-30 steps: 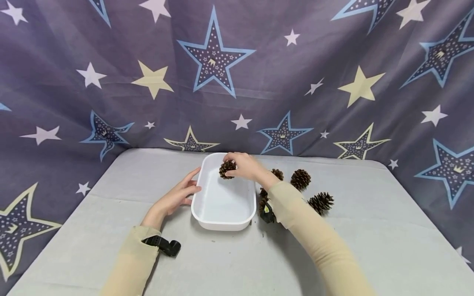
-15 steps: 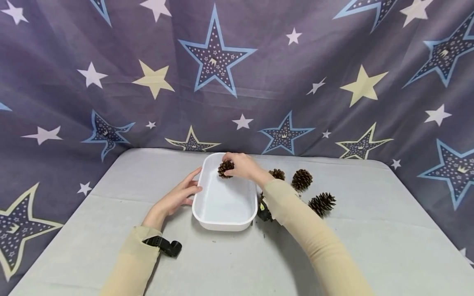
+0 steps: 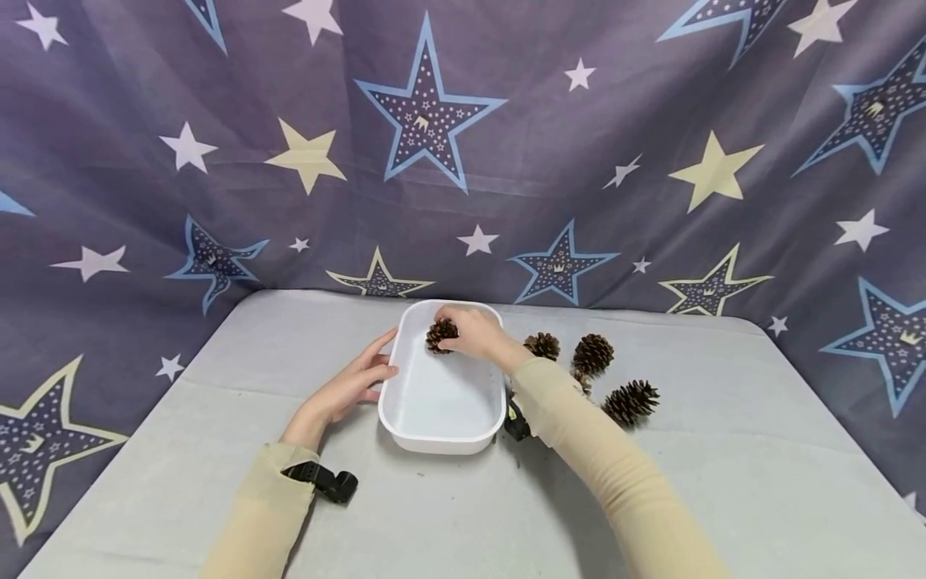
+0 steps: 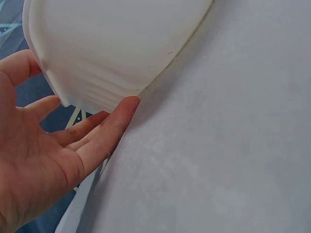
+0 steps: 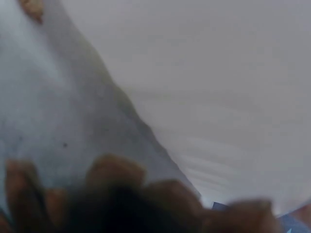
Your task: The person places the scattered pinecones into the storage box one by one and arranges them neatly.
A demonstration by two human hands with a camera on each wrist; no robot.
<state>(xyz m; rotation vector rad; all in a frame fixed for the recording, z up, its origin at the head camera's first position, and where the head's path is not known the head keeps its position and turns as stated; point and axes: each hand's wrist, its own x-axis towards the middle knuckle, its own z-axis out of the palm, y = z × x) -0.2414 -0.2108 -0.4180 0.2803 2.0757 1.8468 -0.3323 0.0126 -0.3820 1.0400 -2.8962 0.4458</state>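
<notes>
In the head view a white rectangular tub [image 3: 441, 402] stands on the table. My left hand [image 3: 349, 386] rests against its left side; in the left wrist view the fingers [image 4: 109, 128] lie fairly straight along the tub's outer wall [image 4: 116, 48]. Over the far part of the tub, my right hand [image 3: 473, 334] pinches a brown pine cone [image 3: 440, 336] between thumb and fingers, low inside the walls. Whether the cone touches the tub's bottom, I cannot tell. The tub's outer wall [image 5: 218, 107] fills much of the right wrist view, which does not clearly show the right hand.
Right of the tub lie several more pine cones, among them one at the back [image 3: 593, 354] and one farther right [image 3: 632, 403]; my right forearm partly covers the group. Small dark crumbs dot the grey tablecloth [image 3: 434, 515]. A star-patterned curtain [image 3: 463, 209] hangs behind the table.
The view has shifted slightly. My right hand, still holding the pine cone, has moved only a little within the tub. My left hand stays against the tub's side.
</notes>
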